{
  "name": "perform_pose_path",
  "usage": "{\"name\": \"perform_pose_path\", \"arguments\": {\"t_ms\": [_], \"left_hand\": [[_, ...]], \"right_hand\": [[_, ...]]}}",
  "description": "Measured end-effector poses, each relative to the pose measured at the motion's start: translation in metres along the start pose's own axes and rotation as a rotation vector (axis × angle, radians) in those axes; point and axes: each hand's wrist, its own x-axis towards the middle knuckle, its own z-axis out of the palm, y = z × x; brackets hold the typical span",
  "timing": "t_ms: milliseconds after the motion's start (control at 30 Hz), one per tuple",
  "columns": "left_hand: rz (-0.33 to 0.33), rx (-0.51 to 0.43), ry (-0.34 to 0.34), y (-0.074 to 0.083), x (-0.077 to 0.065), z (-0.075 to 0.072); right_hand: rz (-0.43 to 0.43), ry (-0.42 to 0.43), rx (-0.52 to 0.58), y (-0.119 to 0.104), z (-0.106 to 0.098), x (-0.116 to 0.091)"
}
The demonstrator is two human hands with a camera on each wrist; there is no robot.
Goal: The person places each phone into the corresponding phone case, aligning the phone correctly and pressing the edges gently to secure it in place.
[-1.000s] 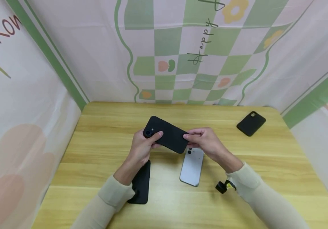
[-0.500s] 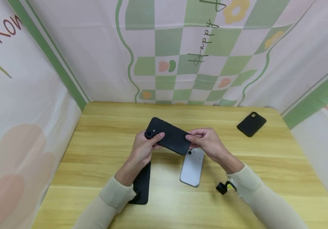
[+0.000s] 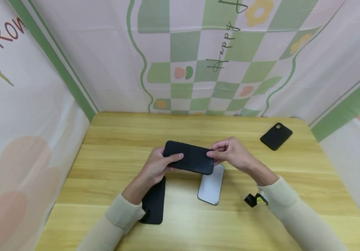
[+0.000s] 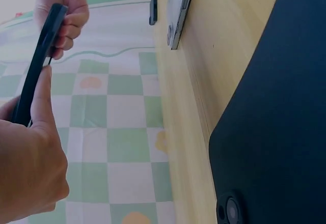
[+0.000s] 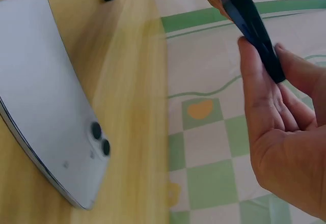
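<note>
Both hands hold a black phone [image 3: 196, 161] lengthwise above the table. My left hand [image 3: 157, 164] grips its left end, thumb across the back and fingers underneath. Its camera end is mostly covered by that thumb. At the other end, my right hand [image 3: 234, 155] pinches the edge between thumb and fingers. From the right wrist view the phone [image 5: 254, 33] appears edge-on. Below it, a white phone [image 3: 210, 189] lies back up, its camera end hidden in the head view but showing in the right wrist view. Under my left forearm lies another black phone-shaped item [image 3: 155, 204] with a camera lens.
A black phone case [image 3: 276, 136] lies near the table's far right corner. The wooden table [image 3: 111, 153] meets a patterned cloth [image 3: 186, 73] at the back, with cloth at both sides. A small black device [image 3: 250, 200] hangs at my right cuff.
The held phone has come slightly down and right, turned closer to level and tilted, so its camera lenses no longer show plainly. My right forearm has shifted right.
</note>
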Motion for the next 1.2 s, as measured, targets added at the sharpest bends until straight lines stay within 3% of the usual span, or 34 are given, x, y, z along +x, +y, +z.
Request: {"name": "perform_pose_path", "arguments": {"t_ms": [167, 400, 600, 900, 1200], "left_hand": [[0.008, 0.057, 0.002, -0.001, 0.000, 0.002], [0.060, 0.074, 0.074, 0.000, -0.004, 0.005], [0.093, 0.024, 0.124, 0.002, -0.005, 0.007], [0.118, -0.012, 0.134, 0.003, -0.004, 0.009], [0.128, -0.033, 0.150, 0.001, -0.003, 0.009]], "right_hand": [[0.023, 0.013, -0.046, -0.004, -0.002, 0.000], [0.039, 0.093, 0.021, -0.002, 0.006, 0.001], [0.042, 0.037, 0.087, 0.000, 0.014, -0.001], [0.024, 0.003, 0.286, 0.004, 0.026, -0.001], [0.032, -0.022, 0.297, 0.007, 0.028, -0.001]]}}
